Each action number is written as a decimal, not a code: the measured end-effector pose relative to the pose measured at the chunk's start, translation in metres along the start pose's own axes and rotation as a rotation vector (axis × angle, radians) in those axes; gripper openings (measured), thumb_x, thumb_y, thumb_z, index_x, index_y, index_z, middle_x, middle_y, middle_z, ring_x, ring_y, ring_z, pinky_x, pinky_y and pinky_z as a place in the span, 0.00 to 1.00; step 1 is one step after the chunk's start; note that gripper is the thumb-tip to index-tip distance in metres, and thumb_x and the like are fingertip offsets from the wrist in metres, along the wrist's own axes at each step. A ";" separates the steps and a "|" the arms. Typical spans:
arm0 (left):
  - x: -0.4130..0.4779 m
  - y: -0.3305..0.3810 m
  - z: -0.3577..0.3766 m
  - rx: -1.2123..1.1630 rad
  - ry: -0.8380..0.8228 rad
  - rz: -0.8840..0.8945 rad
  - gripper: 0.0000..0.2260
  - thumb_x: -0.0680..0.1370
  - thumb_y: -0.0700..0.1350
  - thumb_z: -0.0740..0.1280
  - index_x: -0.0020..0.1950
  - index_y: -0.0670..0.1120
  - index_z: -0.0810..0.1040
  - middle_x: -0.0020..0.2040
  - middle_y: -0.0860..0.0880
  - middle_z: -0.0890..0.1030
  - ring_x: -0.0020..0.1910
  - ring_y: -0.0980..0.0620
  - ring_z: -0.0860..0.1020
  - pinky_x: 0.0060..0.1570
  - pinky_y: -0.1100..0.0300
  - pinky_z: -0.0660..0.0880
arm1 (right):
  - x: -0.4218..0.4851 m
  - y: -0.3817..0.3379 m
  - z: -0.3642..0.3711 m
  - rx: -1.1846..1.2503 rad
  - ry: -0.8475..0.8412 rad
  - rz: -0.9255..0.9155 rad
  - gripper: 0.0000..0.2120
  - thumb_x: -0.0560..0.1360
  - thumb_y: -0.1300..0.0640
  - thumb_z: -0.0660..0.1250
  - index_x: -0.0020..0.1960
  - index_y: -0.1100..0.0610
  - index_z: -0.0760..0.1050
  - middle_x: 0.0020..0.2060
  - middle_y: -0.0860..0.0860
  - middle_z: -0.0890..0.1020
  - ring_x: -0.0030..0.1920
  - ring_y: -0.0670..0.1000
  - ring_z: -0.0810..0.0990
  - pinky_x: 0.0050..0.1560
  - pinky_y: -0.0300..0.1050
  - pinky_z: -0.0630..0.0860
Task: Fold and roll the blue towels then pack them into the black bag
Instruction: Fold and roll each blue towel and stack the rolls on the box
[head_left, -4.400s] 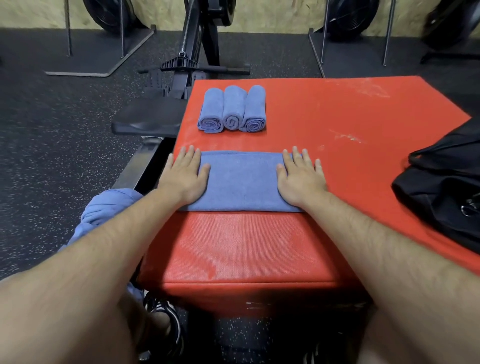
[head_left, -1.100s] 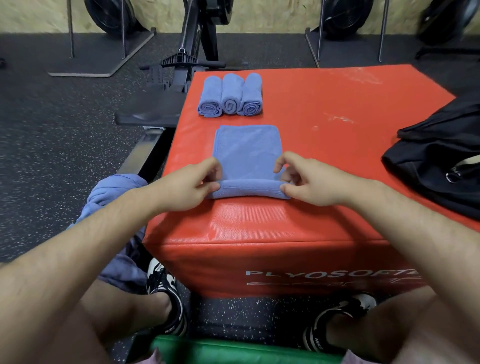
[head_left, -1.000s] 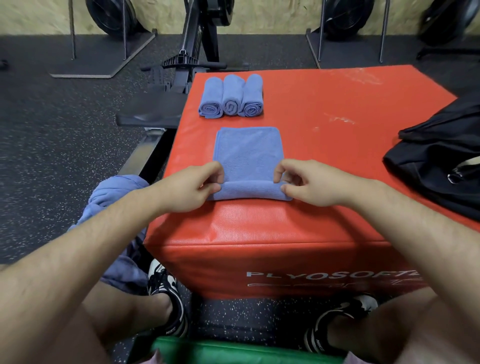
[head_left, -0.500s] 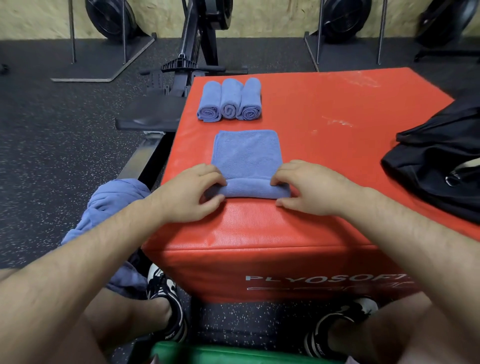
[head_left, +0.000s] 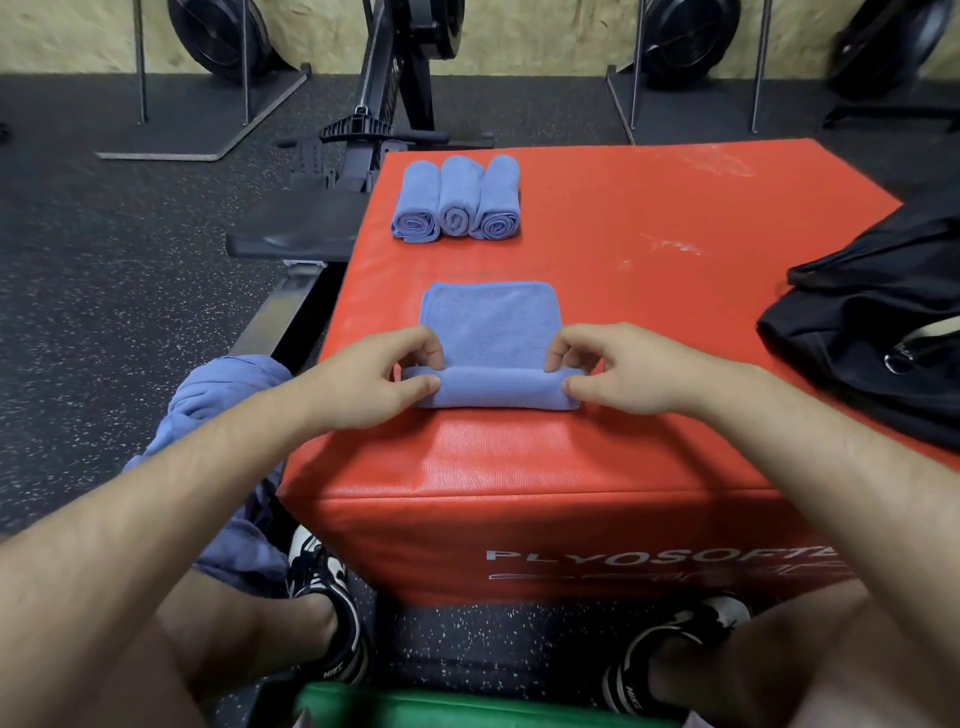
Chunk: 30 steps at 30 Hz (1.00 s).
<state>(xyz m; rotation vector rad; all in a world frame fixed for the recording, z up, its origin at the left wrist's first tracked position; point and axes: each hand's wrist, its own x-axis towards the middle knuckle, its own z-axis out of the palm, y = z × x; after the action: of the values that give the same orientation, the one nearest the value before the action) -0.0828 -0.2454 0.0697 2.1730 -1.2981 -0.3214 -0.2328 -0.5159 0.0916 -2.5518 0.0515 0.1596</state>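
Note:
A folded blue towel (head_left: 491, 322) lies on the red foam box (head_left: 649, 218), its near end rolled into a short tube. My left hand (head_left: 374, 379) pinches the roll's left end and my right hand (head_left: 618, 369) pinches its right end. Three rolled blue towels (head_left: 457, 200) lie side by side at the box's far left. The black bag (head_left: 872, 322) sits on the box's right side, partly cut off by the frame edge.
A pile of loose blue towels (head_left: 228, 441) rests on my left leg beside the box. A rowing machine (head_left: 363, 156) stands just past the box's left edge, on the dark rubber floor. A green pad (head_left: 415, 709) lies under me.
The flat folded towel has been turned lengthwise, and its near end has been rolled away from me. In the last second the roll has thickened and the flat part shortened.

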 end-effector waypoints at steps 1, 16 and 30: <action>0.001 -0.001 0.002 0.056 0.039 0.041 0.05 0.77 0.42 0.69 0.48 0.51 0.76 0.45 0.56 0.78 0.45 0.58 0.74 0.44 0.65 0.67 | 0.001 0.001 0.002 -0.022 0.028 -0.026 0.11 0.73 0.61 0.69 0.51 0.48 0.78 0.45 0.47 0.79 0.47 0.50 0.79 0.52 0.45 0.75; 0.010 -0.005 0.007 0.409 0.072 0.176 0.16 0.75 0.53 0.70 0.60 0.47 0.77 0.54 0.50 0.79 0.53 0.47 0.76 0.55 0.51 0.74 | 0.007 0.001 0.016 -0.316 0.209 -0.192 0.18 0.71 0.54 0.74 0.59 0.52 0.75 0.52 0.48 0.80 0.55 0.52 0.75 0.56 0.48 0.72; 0.018 0.006 0.000 0.204 0.067 0.088 0.14 0.76 0.48 0.64 0.60 0.54 0.80 0.54 0.55 0.72 0.56 0.51 0.68 0.60 0.54 0.66 | 0.015 0.002 0.007 -0.166 0.184 -0.128 0.12 0.73 0.61 0.69 0.56 0.54 0.81 0.53 0.48 0.75 0.55 0.52 0.69 0.61 0.43 0.66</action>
<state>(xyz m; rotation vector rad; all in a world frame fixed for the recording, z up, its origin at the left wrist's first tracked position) -0.0782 -0.2630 0.0747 2.2636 -1.4379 -0.0827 -0.2190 -0.5141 0.0832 -2.7182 -0.0560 -0.1260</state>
